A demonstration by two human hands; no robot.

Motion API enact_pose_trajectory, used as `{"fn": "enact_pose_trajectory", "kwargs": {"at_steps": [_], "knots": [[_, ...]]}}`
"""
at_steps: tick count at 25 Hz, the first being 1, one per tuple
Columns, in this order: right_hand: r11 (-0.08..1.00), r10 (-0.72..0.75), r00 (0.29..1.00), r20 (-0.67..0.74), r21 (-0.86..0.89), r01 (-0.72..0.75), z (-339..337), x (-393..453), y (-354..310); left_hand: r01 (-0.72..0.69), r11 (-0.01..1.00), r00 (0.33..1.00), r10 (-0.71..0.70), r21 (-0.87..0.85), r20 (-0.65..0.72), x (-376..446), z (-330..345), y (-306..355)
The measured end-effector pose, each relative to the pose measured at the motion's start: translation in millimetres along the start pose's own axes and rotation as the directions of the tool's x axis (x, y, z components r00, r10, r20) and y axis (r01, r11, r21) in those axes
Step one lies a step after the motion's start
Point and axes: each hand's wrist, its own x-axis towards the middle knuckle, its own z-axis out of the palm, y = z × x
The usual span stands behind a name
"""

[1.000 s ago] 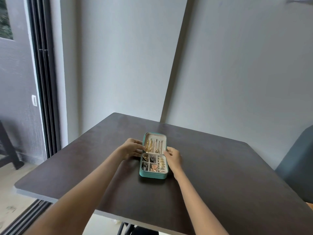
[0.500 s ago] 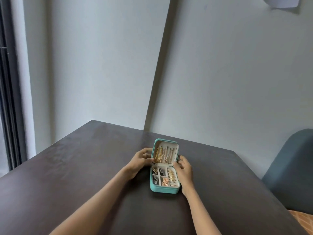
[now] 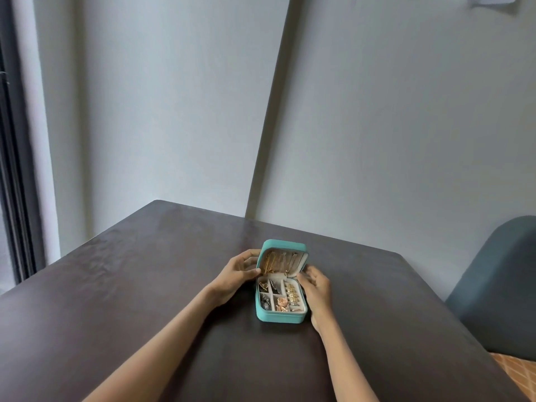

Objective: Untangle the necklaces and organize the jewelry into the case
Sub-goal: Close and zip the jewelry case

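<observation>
A small teal jewelry case (image 3: 280, 317) sits on the dark table (image 3: 145, 285), its lid (image 3: 285, 245) tilted up to a half-raised angle. Gold necklaces (image 3: 275, 262) hang inside the lid. The white compartments of the base hold rings and earrings (image 3: 285, 300). My left hand (image 3: 239, 271) grips the lid's left edge, thumb at the front and fingers behind. My right hand (image 3: 316, 285) lies against the case's right side, its fingers curled at the lid's lower right corner.
A blue-grey chair back (image 3: 499, 285) stands at the table's right. The wall corner rises close behind the table's far edge. A dark door frame (image 3: 14, 169) runs down the left. Patterned orange floor (image 3: 516, 369) shows at the lower right.
The lid has swung up from lying nearly flat to a half-raised tilt, with both hands staying at its sides. The view shifted right, hiding most of the doorway.
</observation>
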Motion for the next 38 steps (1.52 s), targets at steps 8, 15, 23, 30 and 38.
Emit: {"fn": "enact_pose_trajectory", "kwargs": {"at_steps": [8, 15, 23, 30, 38], "knots": [[0.996, 0.035, 0.997, -0.063, 0.082, -0.03, -3.3, -14.3, -2.0, -0.005, 0.987, 0.998, 0.016, 0.163, -0.066, -13.4, 9.7, 3.8], [1.0, 0.012, 0.994, -0.106, -0.01, -0.013, -5.5, -26.0, -6.9, 0.118, 0.971, 0.99, -0.131, 0.208, 0.05, -29.1, 14.4, 13.7], [0.991, 0.088, 0.983, -0.159, -0.089, -0.103, -3.1, -32.9, -18.6, 0.083, 0.769, 0.969, -0.211, 0.634, 0.129, -35.3, 23.2, 9.4], [0.845, -0.154, 0.988, 0.001, -0.519, 0.132, 1.8, -35.6, -17.2, 0.051, 0.563, 0.998, -0.003, 0.825, -0.06, -20.7, 36.3, -4.3], [0.654, -0.075, 0.986, 0.152, -0.739, 0.164, -0.1, -27.7, -9.2, 0.09, 0.437, 0.995, 0.005, 0.895, -0.102, 9.0, 37.9, -8.5]]}}
